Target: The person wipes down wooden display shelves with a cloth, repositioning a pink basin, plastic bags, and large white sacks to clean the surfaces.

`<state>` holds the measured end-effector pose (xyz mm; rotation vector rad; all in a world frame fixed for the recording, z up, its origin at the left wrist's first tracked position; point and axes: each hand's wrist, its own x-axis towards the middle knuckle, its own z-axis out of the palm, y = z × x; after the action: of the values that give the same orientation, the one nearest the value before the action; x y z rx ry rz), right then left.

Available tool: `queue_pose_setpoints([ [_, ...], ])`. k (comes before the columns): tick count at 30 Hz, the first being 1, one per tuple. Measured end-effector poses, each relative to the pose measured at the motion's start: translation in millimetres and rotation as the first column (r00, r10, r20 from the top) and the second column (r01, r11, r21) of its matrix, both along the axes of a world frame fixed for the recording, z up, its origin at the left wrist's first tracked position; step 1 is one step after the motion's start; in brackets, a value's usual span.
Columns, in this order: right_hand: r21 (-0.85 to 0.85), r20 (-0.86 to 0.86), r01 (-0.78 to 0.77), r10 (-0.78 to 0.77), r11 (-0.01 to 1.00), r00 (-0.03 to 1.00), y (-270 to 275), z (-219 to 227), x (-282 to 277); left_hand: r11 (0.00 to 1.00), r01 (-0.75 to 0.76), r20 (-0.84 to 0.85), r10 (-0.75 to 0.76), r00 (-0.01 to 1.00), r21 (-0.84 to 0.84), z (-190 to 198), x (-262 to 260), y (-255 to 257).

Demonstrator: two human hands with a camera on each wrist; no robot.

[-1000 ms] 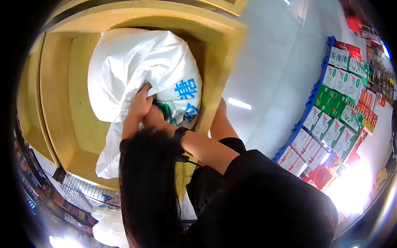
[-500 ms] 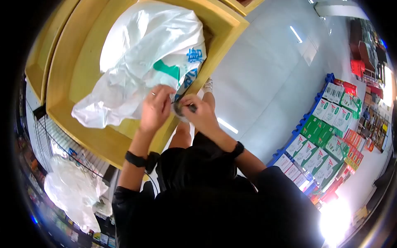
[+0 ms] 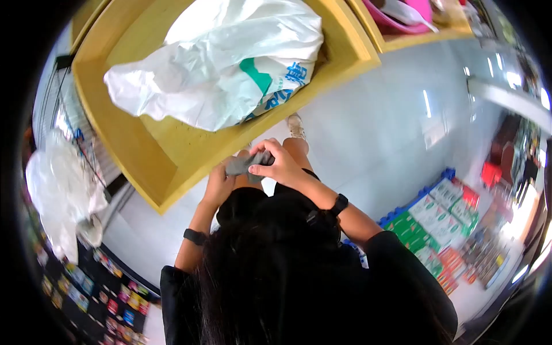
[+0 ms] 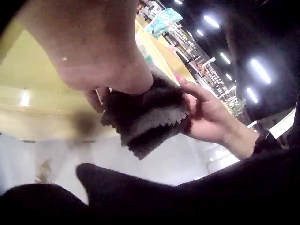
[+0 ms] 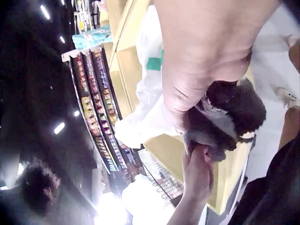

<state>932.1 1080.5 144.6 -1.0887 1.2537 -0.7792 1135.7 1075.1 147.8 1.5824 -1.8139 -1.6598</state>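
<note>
Both hands hold a small dark grey cloth [image 3: 241, 165] with zigzag-cut edges, in front of the person's legs. On its left side, my left hand [image 3: 219, 183] pinches the cloth. My right hand [image 3: 282, 167] grips the other end, thumb on top. From the left wrist, the bunched, folded cloth [image 4: 150, 119] hangs between the two hands. Beyond them, a large white plastic sack [image 3: 195, 75] with blue characters and a green patch lies slumped in a yellow wooden bin [image 3: 138, 146]. Neither hand touches the sack.
Another wooden bin holding a pink container [image 3: 411, 14] adjoins at upper right. White plastic bags [image 3: 60, 190] hang from a wire rack at left. Stacked green and white cartons [image 3: 431, 218] stand on the right. A shelf of small packets [image 5: 96, 108] shows in the right wrist view.
The hands have left the sack's gathered neck and moved back over the bin's near edge, now with the grey cloth between them. The sack's loose top has flopped leftward. The view has shifted.
</note>
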Motion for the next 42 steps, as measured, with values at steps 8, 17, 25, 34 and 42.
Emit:
queue_pose_setpoints([
  [8,0.06,-0.16,-0.179,0.187,0.982,0.969,-7,-22,-1,0.721,-0.627,0.232,0.691,0.685,-0.295,-34,-33,30],
  [17,-0.265,-0.593,-0.489,0.26,0.831,0.762,-32,-46,58,0.33,-0.631,0.313,0.939,0.143,-0.703,-42,-16,18],
  [25,-0.509,-0.682,-0.582,0.116,0.633,0.722,-64,-65,20,0.678,-0.392,0.321,0.677,0.662,-0.621,-68,-78,5],
  [34,-0.518,-0.709,-0.663,0.161,0.541,0.686,-109,-64,-132,0.826,-0.218,0.572,0.526,0.629,-0.519,-87,-234,-29],
  [42,-0.514,-0.809,-0.683,-0.031,0.519,0.586,-144,-60,-272,0.738,-0.304,0.396,0.607,0.689,-0.602,-99,-388,-74],
])
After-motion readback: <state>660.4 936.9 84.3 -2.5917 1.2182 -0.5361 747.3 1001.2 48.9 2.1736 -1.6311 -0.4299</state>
